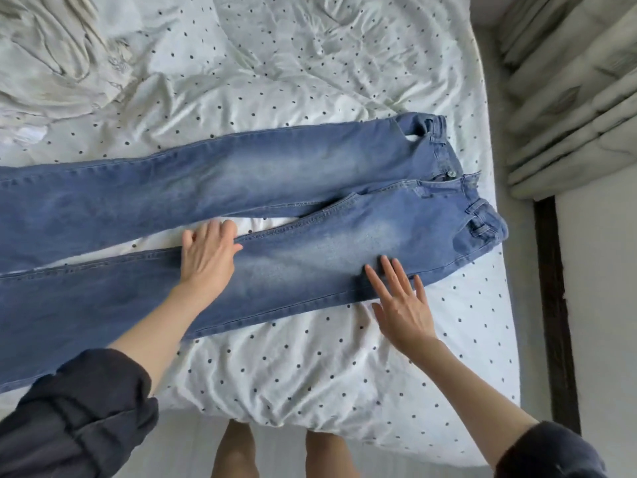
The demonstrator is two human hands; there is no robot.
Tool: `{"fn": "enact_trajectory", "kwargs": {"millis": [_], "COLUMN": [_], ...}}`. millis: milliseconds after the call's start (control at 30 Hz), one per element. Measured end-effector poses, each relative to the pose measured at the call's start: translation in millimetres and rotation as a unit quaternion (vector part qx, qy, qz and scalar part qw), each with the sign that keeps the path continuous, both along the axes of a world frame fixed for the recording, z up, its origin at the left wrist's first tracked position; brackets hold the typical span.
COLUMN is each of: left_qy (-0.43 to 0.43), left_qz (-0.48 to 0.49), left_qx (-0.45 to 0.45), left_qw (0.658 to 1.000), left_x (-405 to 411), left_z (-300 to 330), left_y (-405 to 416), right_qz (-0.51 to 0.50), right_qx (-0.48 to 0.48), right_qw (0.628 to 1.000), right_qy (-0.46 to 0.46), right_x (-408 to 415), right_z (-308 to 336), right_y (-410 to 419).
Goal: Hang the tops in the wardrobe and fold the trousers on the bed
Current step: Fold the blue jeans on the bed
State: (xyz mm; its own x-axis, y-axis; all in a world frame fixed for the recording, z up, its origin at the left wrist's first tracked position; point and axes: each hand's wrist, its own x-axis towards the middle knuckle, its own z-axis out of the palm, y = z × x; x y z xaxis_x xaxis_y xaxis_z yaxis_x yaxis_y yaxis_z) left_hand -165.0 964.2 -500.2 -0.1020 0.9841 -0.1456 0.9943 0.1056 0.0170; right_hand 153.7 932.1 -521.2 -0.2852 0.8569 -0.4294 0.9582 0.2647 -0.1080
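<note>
A pair of blue jeans (282,174) lies flat across the bed (310,374), waistband at the right, both legs stretching off to the left with a gap of sheet between them. My left hand (208,253) rests palm down on the near leg at its inner seam, fingers spread. My right hand (401,305) lies flat with fingers apart on the lower edge of the same leg near the thigh, partly over the sheet. Neither hand grips the cloth. No tops or wardrobe are in view.
The bed wears a white sheet with small dark dots. A crumpled pale duvet (58,53) is bunched at the far left. Pale curtains (568,91) hang to the right of the bed, beside a dark frame (555,305). My bare legs (238,450) stand at the near edge.
</note>
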Motion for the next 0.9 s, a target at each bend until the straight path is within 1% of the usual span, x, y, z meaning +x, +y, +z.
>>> {"fn": "enact_trajectory", "kwargs": {"millis": [100,167,200,267,333,367,433,500,567,633,700,767,833,900], "left_qy": [0.034,0.022,0.009,-0.005,0.017,0.029,0.037,0.016,-0.011,-0.037,-0.057,-0.083,-0.117,-0.135], "left_qz": [-0.014,-0.066,-0.089,-0.102,-0.089,-0.088,-0.089,-0.09,-0.08,-0.053,-0.033,-0.006,0.021,0.024], "left_qx": [0.073,0.082,0.067,-0.004,-0.073,-0.086,-0.072,-0.037,-0.017,-0.016,-0.019,-0.013,-0.002,0.023], "left_qw": [0.997,0.994,0.994,0.995,0.993,0.992,0.993,0.995,0.997,0.998,0.998,0.996,0.993,0.99], "left_x": [18,38,51,74,86,89,89,84,77,69,62,56,49,38], "left_z": [7,7,3,-7,-15,-18,-20,-17,-10,-1,14,32,51,68], "left_y": [-13,-28,-38,-56,-67,-69,-68,-68,-71,-74,-74,-67,-53,-34], "right_qz": [-0.015,-0.01,-0.009,-0.017,-0.024,-0.021,-0.005,0.003,-0.005,-0.02,-0.03,-0.029,-0.031,-0.035], "right_qx": [0.02,0.016,0.011,0.011,0.036,0.051,0.08,0.107,0.126,0.126,0.119,0.149,0.183,0.206], "right_qw": [1.0,0.999,1.0,0.999,0.999,0.998,0.997,0.994,0.992,0.991,0.992,0.988,0.983,0.978], "right_qy": [-0.018,-0.028,-0.028,-0.027,-0.026,-0.024,-0.012,-0.002,-0.021,-0.034,-0.012,0.01,0.012,0.029], "right_x": [15,17,17,13,12,12,17,25,36,46,54,55,51,43], "right_z": [-3,-5,-7,-9,-9,-10,-13,-14,-10,-6,3,19,42,65], "right_y": [7,10,13,18,24,27,29,28,24,21,21,31,47,68]}}
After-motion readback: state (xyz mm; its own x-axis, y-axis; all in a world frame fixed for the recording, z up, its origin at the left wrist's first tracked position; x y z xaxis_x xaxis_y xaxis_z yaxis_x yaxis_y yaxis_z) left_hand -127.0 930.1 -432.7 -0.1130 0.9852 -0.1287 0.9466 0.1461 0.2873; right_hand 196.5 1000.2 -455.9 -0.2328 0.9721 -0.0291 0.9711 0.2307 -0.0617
